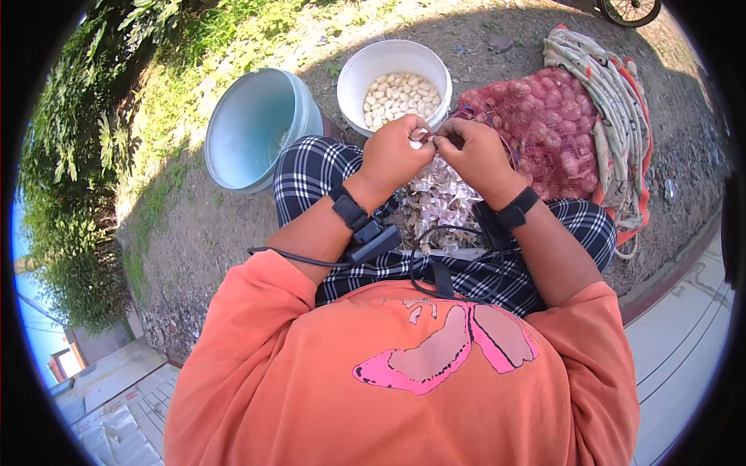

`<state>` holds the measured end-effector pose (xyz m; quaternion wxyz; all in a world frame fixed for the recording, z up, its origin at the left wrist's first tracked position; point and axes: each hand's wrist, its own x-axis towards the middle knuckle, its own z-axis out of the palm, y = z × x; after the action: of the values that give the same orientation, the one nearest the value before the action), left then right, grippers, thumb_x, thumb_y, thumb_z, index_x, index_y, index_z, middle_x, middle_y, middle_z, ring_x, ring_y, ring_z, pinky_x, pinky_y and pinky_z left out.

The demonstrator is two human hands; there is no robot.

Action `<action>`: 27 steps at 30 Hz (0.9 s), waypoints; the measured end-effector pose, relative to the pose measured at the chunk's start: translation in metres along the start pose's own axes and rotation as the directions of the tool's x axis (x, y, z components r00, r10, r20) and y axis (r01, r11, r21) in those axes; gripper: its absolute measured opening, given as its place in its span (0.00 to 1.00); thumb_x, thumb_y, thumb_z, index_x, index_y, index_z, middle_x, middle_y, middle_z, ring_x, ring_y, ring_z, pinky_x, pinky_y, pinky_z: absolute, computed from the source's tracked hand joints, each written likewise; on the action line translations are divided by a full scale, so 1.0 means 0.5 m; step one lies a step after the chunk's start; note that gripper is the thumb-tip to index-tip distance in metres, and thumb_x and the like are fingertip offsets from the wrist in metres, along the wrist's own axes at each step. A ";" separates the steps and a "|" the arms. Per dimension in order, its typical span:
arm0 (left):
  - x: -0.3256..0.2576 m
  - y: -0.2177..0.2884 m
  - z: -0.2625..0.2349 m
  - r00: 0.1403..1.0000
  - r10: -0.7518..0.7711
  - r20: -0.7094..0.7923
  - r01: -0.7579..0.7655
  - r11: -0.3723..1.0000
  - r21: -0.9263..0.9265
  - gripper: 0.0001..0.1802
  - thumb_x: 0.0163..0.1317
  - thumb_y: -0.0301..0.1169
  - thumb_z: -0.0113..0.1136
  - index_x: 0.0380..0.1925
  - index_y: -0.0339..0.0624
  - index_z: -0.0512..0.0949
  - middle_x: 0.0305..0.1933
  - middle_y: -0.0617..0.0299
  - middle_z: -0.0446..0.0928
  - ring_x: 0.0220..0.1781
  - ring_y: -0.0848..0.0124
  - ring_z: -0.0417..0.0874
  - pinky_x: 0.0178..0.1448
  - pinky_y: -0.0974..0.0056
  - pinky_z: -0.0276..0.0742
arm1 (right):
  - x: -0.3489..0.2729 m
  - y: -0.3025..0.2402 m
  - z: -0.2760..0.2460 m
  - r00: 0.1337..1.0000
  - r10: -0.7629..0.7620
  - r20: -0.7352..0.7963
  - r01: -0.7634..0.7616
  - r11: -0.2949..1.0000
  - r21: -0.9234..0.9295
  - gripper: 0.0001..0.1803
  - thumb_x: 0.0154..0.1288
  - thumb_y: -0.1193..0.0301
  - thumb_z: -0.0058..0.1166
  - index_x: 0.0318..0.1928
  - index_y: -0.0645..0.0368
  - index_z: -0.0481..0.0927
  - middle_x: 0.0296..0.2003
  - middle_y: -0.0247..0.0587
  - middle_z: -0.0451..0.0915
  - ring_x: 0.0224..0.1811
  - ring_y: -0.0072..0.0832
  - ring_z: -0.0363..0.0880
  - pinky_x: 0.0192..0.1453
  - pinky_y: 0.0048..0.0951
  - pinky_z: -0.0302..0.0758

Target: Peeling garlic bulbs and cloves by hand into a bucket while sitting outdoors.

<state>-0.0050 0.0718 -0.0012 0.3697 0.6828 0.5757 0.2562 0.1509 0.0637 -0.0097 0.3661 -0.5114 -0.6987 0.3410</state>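
Note:
Over my lap, my left hand (395, 154) pinches a partly bared garlic clove (416, 143), its white side showing between the fingers. My right hand (477, 157) meets it fingertip to fingertip, thumb and forefinger pressed together at the clove's end; what exactly they grip is too small to make out. Below both hands, between my knees, lies a heap of garlic cloves and papery skins (440, 203), its container mostly hidden. Just beyond my hands stands a white bucket (346, 87) with many peeled garlic cloves (400, 95) inside.
A pale blue bucket (242, 124) leans open toward me at the left, beside my knee. To the right rests a red mesh sack (548, 128) full of garlic bulbs, with a bunched striped cloth (618, 116) against it. A wheel (631, 9) shows at the far right.

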 end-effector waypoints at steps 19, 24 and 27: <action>0.008 -0.018 0.010 0.995 -0.068 0.074 0.091 0.918 -0.385 0.10 0.44 0.28 0.62 0.25 0.38 0.72 0.19 0.69 0.69 0.22 0.82 0.69 0.25 0.74 0.66 | 0.019 0.039 -0.025 0.959 0.278 0.049 -0.282 0.927 0.249 0.07 0.47 0.73 0.49 0.26 0.66 0.73 0.19 0.39 0.74 0.22 0.23 0.73 0.26 0.25 0.69; 0.011 -0.022 0.007 0.983 -0.131 0.129 0.184 0.755 -0.629 0.10 0.46 0.25 0.60 0.28 0.36 0.71 0.21 0.72 0.68 0.23 0.84 0.66 0.25 0.77 0.64 | 0.007 0.019 -0.012 0.887 0.377 0.267 -0.458 0.640 0.617 0.10 0.52 0.73 0.47 0.34 0.68 0.73 0.29 0.37 0.75 0.26 0.20 0.73 0.30 0.20 0.70; 0.011 -0.013 0.005 0.978 -0.135 0.158 0.207 0.701 -0.682 0.10 0.46 0.23 0.60 0.30 0.35 0.71 0.22 0.72 0.67 0.23 0.84 0.66 0.26 0.78 0.64 | 0.004 0.024 -0.006 0.924 0.320 0.209 -0.381 0.740 0.554 0.10 0.51 0.75 0.48 0.34 0.68 0.74 0.27 0.36 0.76 0.26 0.18 0.72 0.31 0.20 0.70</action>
<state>-0.0060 0.0770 -0.0085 0.6481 0.4491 0.4798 0.3848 0.1587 0.0687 -0.0182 0.3989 -0.4782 -0.4682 0.6270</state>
